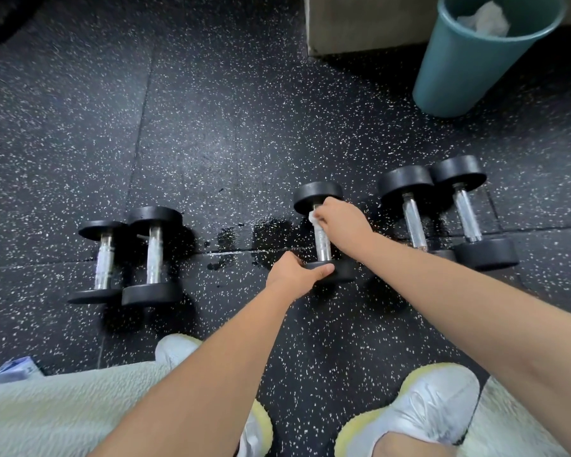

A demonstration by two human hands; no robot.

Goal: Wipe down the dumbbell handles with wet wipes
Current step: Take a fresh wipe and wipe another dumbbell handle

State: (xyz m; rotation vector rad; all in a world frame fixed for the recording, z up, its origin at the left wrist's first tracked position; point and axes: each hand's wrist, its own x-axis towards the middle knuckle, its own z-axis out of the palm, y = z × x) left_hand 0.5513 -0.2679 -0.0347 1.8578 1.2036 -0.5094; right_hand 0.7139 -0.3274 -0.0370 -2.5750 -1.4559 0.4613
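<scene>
White sneakers with pale yellow soles stand at the bottom of the frame on the black speckled rubber floor. Just above them, at centre, lies a black dumbbell with a chrome handle. The left hand grips its near weight, thumb across the rim. The right hand pinches a white wet wipe against the handle's far end. Wet patches darken the floor beside it. More dumbbells lie as a left pair and a right pair. A teal plastic bin with crumpled white paper inside stands at upper right.
</scene>
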